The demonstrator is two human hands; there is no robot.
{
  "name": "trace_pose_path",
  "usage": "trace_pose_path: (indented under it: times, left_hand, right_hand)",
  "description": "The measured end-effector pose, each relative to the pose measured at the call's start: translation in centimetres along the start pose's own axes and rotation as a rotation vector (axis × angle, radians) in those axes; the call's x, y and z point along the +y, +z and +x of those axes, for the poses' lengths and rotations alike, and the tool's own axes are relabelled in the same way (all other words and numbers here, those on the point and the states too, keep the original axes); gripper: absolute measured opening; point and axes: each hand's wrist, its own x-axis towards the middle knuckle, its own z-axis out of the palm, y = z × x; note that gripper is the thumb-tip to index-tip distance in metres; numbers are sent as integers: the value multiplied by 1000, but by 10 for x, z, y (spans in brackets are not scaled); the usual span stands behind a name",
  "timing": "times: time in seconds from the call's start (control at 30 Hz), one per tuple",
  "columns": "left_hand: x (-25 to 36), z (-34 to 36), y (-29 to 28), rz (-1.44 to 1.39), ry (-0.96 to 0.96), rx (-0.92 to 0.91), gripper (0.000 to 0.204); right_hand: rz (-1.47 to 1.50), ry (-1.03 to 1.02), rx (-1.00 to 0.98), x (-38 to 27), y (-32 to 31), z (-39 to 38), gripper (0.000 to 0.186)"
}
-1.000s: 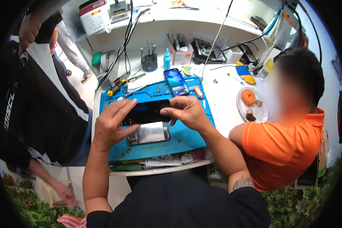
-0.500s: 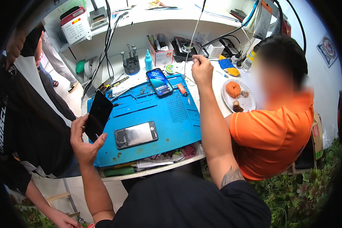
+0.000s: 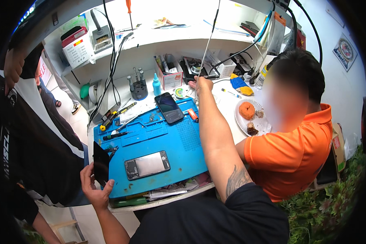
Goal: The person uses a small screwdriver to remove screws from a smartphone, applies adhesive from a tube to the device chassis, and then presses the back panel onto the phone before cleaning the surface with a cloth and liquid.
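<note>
My left hand [image 3: 96,188] grips a glossy black phone screen panel [image 3: 101,164] by its lower end, at the left edge of a blue repair mat [image 3: 183,162]. On the mat lies an opened phone body [image 3: 147,165] with a silvery plate and dark ends. My right hand [image 3: 202,84] reaches to the back of the bench, close to a thin pale cable [image 3: 209,40]. Its fingers point left and look apart, partly hidden behind the hand; I see nothing held. A phone with a dim screen [image 3: 169,107] rests on the mat's far edge, left of my right forearm.
Behind the mat stand a screwdriver holder [image 3: 138,89], a blue bottle [image 3: 156,84] and a box of parts [image 3: 169,77]. A paper plate with food [image 3: 242,122] is on the right, beside a person in orange [image 3: 288,158]. Another person in black [image 3: 36,154] stands left.
My right hand has come down from its raised position and opened. My left hand has lowered the panel and turned it more edge-on. The bright phone screen has dimmed. The whole view has shifted slightly.
</note>
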Motion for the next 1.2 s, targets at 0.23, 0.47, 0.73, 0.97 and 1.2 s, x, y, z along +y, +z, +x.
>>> trace_pose_path:
  times: [0.23,0.47,0.73,0.97,1.2]
  left_hand:
    - [-12,-3,-3,-12,-14,-41,84]
    - [-16,-10,-7,-55,-33,-64,85]
    - [-9,-11,-5,-107,-64,-69,84]
    - [-16,-11,-4,-120,-68,-89,84]
    - [-13,-7,1,-137,-47,-109,84]
  right_hand:
    - [-151,-79,-73,-2,2,-14,24]
    - [-129,-3,-21,-13,-16,6,26]
    - [-38,-132,77,3,9,19,35]
    - [79,-304,242,-3,24,15,23]
    - [-136,-323,195,-18,-4,5,18]
